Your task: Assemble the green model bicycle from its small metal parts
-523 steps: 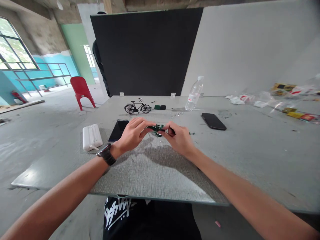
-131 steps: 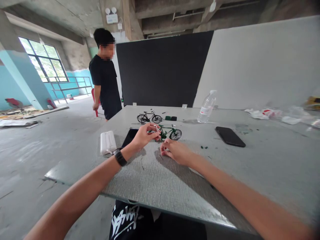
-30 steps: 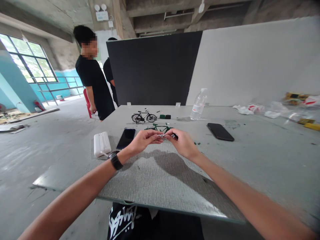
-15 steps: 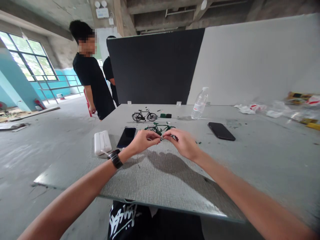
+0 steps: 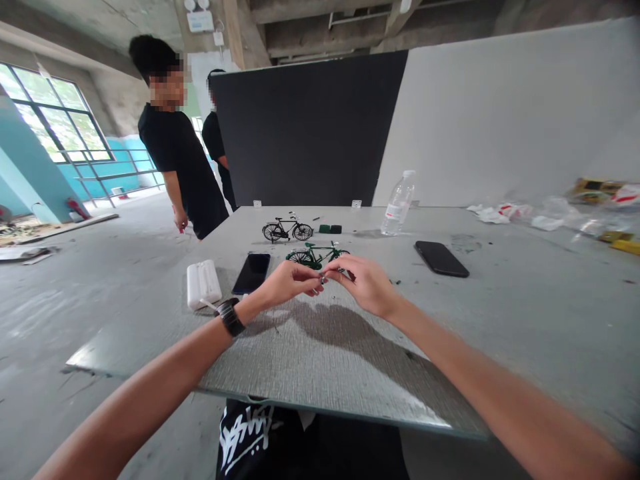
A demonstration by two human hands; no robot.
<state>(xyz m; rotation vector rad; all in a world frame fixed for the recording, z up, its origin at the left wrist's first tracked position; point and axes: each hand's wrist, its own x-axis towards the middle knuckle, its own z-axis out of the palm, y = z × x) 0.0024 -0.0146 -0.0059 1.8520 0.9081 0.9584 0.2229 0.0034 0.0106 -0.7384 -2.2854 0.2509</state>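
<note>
My left hand (image 5: 285, 283) and my right hand (image 5: 364, 283) meet fingertip to fingertip above the grey table (image 5: 500, 320). Both are pinched shut on a tiny part (image 5: 323, 277) too small to name. Just behind my fingers a green model bicycle (image 5: 315, 255) stands upright on the table. A black model bicycle (image 5: 281, 230) stands farther back. I wear a black watch (image 5: 229, 317) on my left wrist.
A black phone (image 5: 251, 272) and a white power bank (image 5: 202, 283) lie left of my hands. Another black phone (image 5: 441, 259) lies to the right, a water bottle (image 5: 397, 203) behind it. Wrappers and boxes (image 5: 560, 213) litter the far right. Two people in black (image 5: 177, 167) stand at the table's far left corner.
My hands have stayed pinched together on the small part, sinking slightly toward the table. The person at the left has stepped a little farther left.
</note>
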